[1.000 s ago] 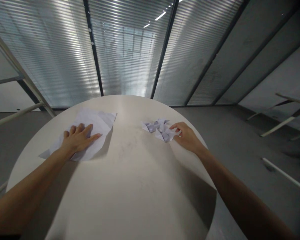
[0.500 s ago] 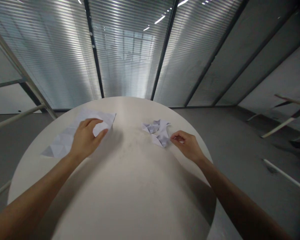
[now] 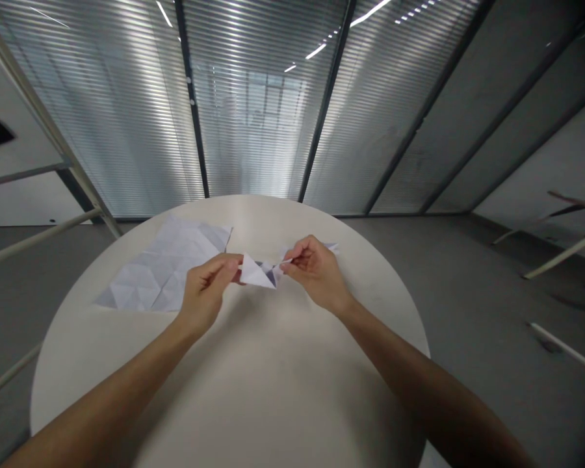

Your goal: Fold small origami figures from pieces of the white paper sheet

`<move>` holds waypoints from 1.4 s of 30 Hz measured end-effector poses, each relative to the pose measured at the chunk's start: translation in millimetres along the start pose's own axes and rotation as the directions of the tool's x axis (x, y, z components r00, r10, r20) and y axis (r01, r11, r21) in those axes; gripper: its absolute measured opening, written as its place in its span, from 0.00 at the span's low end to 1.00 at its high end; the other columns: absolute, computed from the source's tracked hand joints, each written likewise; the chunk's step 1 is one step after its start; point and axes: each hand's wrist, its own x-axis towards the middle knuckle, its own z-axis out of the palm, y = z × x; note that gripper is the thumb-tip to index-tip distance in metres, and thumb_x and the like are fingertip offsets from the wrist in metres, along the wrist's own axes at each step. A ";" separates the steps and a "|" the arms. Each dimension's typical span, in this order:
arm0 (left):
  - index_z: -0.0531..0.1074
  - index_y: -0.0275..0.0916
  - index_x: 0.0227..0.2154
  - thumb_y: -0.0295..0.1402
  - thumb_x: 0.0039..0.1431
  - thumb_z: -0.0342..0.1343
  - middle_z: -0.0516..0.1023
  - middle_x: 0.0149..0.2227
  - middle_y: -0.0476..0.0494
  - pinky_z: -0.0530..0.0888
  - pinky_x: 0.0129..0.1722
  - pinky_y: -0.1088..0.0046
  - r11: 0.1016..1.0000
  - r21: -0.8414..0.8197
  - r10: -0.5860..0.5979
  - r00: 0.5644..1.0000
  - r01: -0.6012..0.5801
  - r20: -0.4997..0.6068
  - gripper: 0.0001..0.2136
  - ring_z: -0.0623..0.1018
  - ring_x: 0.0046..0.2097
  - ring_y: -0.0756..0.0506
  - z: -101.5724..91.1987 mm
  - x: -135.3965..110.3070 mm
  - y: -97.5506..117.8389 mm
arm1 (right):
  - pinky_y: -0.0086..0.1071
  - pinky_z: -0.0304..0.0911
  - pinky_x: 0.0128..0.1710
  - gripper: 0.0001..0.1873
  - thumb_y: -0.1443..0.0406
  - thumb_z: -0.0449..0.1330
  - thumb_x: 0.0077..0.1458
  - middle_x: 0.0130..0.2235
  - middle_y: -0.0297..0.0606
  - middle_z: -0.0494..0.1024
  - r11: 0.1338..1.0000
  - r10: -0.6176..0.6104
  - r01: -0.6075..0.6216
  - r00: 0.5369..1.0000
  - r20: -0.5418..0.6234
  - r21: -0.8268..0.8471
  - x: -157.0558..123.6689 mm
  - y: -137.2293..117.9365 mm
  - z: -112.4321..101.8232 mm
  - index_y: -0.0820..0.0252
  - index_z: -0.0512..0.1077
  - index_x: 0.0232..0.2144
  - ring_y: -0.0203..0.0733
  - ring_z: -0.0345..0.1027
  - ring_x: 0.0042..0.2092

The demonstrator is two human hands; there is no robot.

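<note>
I see the folded paper just above the middle of the frame, held a little over the table between both hands. My left hand pinches its left corner between thumb and fingertips. My right hand is closed on its right end, where a thin flap sticks out between the fingers. The piece spans the short gap between the two grips, so both hands are clamped on it and neither is spread. It is white and small, with a pointed triangular face turned toward me and a darker fold in shadow at its middle.

Left of centre, a larger creased sheet lies flat, marked all over with triangular fold lines, well clear of my left hand. A tip of another white paper scrap shows just behind my right hand.

All of this is over a round, pale table that fills the lower half of the frame, smooth and matt, with my forearms casting soft shadows on it. Beyond it runs a grey floor. Across the upper frame stands a glass wall with slatted blinds and dark uprights. White bars slant in at the left edge, and pale rods lie at the right.
</note>
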 end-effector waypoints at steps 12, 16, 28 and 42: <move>0.78 0.41 0.28 0.37 0.56 0.56 0.78 0.31 0.46 0.71 0.33 0.72 0.972 0.233 -0.081 0.979 0.036 0.186 0.08 0.75 0.33 0.47 -2.3 0.3 -12.3 | 0.28 0.64 0.29 0.12 0.65 0.64 0.46 0.28 0.29 0.72 0.994 -0.013 0.024 0.995 -0.102 0.107 5.3 10.5 36.7 0.56 0.62 0.28 0.33 0.67 0.28; 0.77 0.39 0.29 0.37 0.50 0.60 0.78 0.30 0.46 0.73 0.33 0.72 0.967 0.026 -0.256 0.960 0.255 0.108 0.07 0.75 0.31 0.48 2.2 0.4 -17.1 | 0.29 0.65 0.30 0.07 0.61 0.62 0.50 0.27 0.31 0.74 1.000 -0.014 0.014 0.997 -0.075 0.009 4.6 15.5 41.0 0.57 0.67 0.29 0.35 0.68 0.29; 0.76 0.37 0.31 0.34 0.42 0.66 0.78 0.29 0.47 0.74 0.31 0.74 0.882 -0.301 -0.400 0.913 0.361 -0.078 0.11 0.75 0.28 0.51 -1.5 3.9 -28.8 | 0.38 0.61 0.54 0.25 0.69 0.58 0.54 0.53 0.36 0.72 0.958 -0.192 0.231 0.957 0.217 -0.171 -8.2 24.3 37.6 0.47 0.66 0.54 0.41 0.65 0.53; 0.69 0.37 0.47 0.33 0.54 0.54 0.78 0.35 0.41 0.72 0.35 0.69 0.583 0.754 0.182 0.953 -0.302 0.241 0.17 0.76 0.35 0.44 4.2 -12.2 -22.5 | 0.25 0.64 0.22 0.20 0.69 0.53 0.50 0.27 0.29 0.74 0.968 0.103 -0.105 0.994 -0.021 -0.226 -14.4 32.8 56.3 0.53 0.70 0.46 0.32 0.64 0.23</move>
